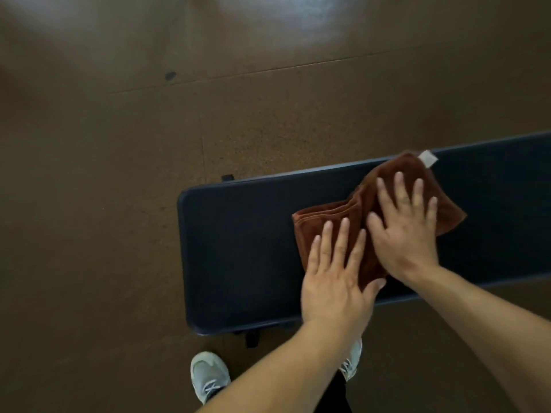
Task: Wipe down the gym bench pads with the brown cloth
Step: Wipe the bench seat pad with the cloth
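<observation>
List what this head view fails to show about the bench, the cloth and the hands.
- Bench pad: its right end is cut off by the picture's right edge; the frame beneath is almost wholly hidden by the pad.
- Brown cloth: its middle is covered by the left hand and right hand, both pressing flat.
- White tag: too small and blurred to read.
- Right shoe: mostly behind the left forearm.
- Dirt on the pad: too dark to judge.

My brown cloth [328, 217]: soft plush fabric, matt, small pale tag [428, 158] at one corner. Bench pad [238, 248]: dark, smooth, faintly sheened vinyl-like cover. Floor [119, 144]: brown, speckled, slightly glossy.
</observation>
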Tool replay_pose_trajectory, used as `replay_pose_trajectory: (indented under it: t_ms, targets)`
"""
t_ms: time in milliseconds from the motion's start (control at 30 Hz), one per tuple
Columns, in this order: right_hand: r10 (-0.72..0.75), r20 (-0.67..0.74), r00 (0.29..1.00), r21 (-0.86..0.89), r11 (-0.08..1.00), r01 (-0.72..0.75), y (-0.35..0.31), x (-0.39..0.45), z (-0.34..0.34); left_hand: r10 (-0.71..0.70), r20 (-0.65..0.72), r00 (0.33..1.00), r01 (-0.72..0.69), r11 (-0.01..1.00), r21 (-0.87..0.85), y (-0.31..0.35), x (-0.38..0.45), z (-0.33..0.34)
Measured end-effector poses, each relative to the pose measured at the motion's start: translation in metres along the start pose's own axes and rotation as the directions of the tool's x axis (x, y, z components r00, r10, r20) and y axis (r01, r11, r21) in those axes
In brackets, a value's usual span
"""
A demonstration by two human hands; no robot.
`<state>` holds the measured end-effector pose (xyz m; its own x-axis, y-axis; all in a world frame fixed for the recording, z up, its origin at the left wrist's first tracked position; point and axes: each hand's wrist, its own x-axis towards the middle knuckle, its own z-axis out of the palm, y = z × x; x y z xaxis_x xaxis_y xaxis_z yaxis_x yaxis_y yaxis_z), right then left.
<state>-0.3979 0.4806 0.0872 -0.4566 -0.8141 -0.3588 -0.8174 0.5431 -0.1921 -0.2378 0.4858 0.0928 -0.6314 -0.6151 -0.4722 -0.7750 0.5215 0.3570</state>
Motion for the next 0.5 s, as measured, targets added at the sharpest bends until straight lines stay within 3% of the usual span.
replay_pose_trajectory:
  t_ms: [133,267,367,500]
  targets:
    - [-0.190,0.046,0.981,-0.039,0.981,0.191,-0.103,-0.022,0.029,-0.131,-0.035,0.991,0.128,0.989,-0.078,-0.076,-0.059,-0.002]
    - [-0.396,0.124,0.910,-0.048,0.913,0.404,-0.189,-0.053,0.056,-0.245,-0.048,0.968,0.234,0.958,-0.164,-0.148,-0.123,0.005]
    - [-0.516,0.166,0.840,-0.081,0.842,0.533,-0.226,-0.068,0.074,-0.304,0.050,0.951,0.306,0.913,-0.270,-0.184,-0.146,0.004]
    - [-0.594,0.139,0.793,-0.078,0.791,0.606,-0.241,-0.051,0.078,-0.303,0.028,0.952,0.295,0.894,-0.338,-0.198,-0.135,-0.019]
